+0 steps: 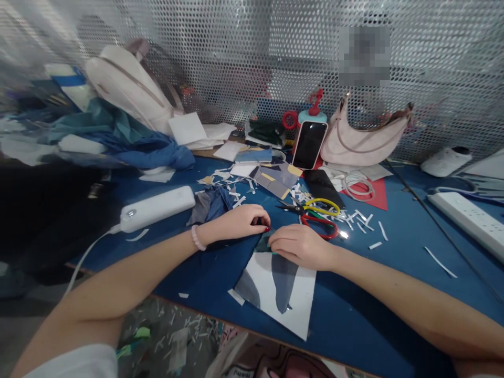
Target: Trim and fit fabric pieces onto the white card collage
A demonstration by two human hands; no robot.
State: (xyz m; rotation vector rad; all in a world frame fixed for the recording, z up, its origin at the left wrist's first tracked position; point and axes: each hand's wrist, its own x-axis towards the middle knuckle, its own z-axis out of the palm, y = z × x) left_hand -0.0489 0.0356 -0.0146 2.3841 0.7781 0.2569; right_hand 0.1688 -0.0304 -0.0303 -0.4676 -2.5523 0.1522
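Note:
My left hand is closed in a pinch, fingers curled; a small red spot shows at its fingertips, and what they hold, if anything, is too small to make out. My right hand has its fingers pressed together, gripping the edge of a small dark grey-green piece that lies between both hands. Below it a white sheet with dark grey curved shapes rests on the blue table, partly under the right hand. Scissors with yellow and red handles lie open just beyond my right hand.
White paper strips are scattered about. A white power bank-like device with a cable lies left, beside crumpled blue-grey cloth. Behind stand a phone and a pale handbag. A power strip lies right.

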